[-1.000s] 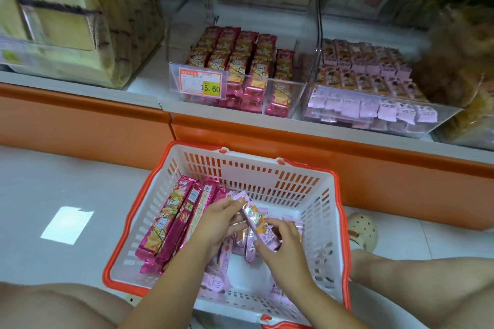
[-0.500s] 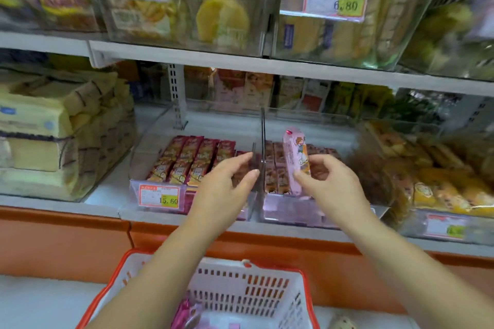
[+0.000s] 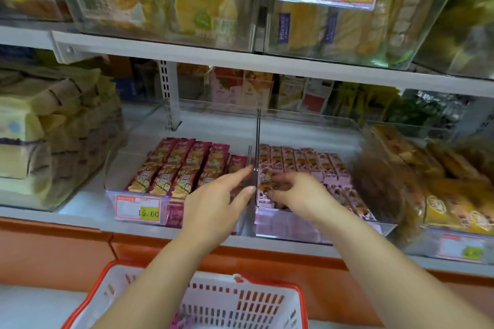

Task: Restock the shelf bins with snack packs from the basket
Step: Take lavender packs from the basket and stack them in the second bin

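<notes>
The fingers (image 3: pixel 286 181) of the right hand (image 3: pixel 302 196) curl down on a pink snack pack (image 3: pixel 264 181), setting it at the front of the right bin (image 3: pixel 334 232), just beside the clear wall (image 3: pixel 258 136) between the two bins. The left hand (image 3: pixel 213 204) has straight fingers and holds nothing, close to that same wall. I think the pack could tip up or slide over the front edge if it is let go too soon. A knuckle could bump the thin wall. Both bins have open room at the back. The upper shelf (image 3: pixel 240 59) leaves room above the hands. The basket (image 3: pixel 270 302) sits low, near me.
</notes>
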